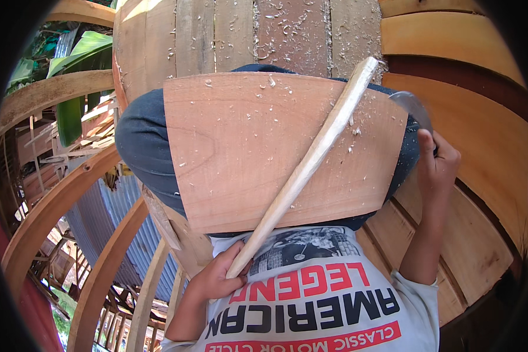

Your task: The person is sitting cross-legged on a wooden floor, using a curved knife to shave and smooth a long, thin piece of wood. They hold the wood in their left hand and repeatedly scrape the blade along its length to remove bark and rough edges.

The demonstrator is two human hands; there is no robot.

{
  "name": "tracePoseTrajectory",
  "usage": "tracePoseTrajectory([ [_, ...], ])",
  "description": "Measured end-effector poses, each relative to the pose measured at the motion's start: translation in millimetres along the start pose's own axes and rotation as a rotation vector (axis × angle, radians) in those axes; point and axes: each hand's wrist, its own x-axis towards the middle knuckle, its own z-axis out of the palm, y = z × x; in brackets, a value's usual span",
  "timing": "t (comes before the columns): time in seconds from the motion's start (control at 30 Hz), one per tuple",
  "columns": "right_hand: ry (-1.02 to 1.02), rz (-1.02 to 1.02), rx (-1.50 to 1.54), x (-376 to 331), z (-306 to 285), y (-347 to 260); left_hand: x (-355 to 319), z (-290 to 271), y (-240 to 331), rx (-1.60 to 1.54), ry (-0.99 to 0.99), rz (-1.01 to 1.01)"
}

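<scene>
My left hand [222, 277] is closed round the lower end of a pale, roughly shaved wooden stick [311, 164]. The stick slants up and to the right, across a flat wooden board [240, 146] that lies over my crossed legs. Off the board's right edge, my right hand [437, 159] is closed on a knife with a curved blade [412, 105]; its handle is mostly hidden by the fingers. The blade points up and left, apart from the stick, and is slightly blurred. Small wood shavings [356, 130] dot the board.
I sit on a plank floor [234, 35] strewn with shavings beyond my knees. Curved wooden planks [475, 129] form a wall at the right. At the left stand curved wooden ribs [58, 199] with gaps between them, and corrugated metal sheets [129, 229] lie below, outside.
</scene>
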Motion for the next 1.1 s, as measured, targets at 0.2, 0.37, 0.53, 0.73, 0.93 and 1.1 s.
tracePoseTrajectory([
  [0.2,-0.197,-0.366,-0.048,-39,28,-46,5,4,12,0.026,0.018,-0.031],
  [0.37,-0.095,0.018,-0.093,3,19,-12,1,1,8,0.101,0.003,-0.040],
  [0.53,-0.235,-0.358,-0.059,-39,22,-48,6,5,15,0.058,0.001,-0.054],
  [0.73,-0.160,-0.349,-0.151,-33,25,-39,6,8,21,0.138,0.061,-0.020],
  [0.93,-0.150,-0.250,-0.103,-33,23,-37,6,8,21,0.140,0.044,-0.034],
  [1.1,-0.179,-0.296,-0.054,-41,26,-47,5,6,16,0.166,0.052,-0.038],
])
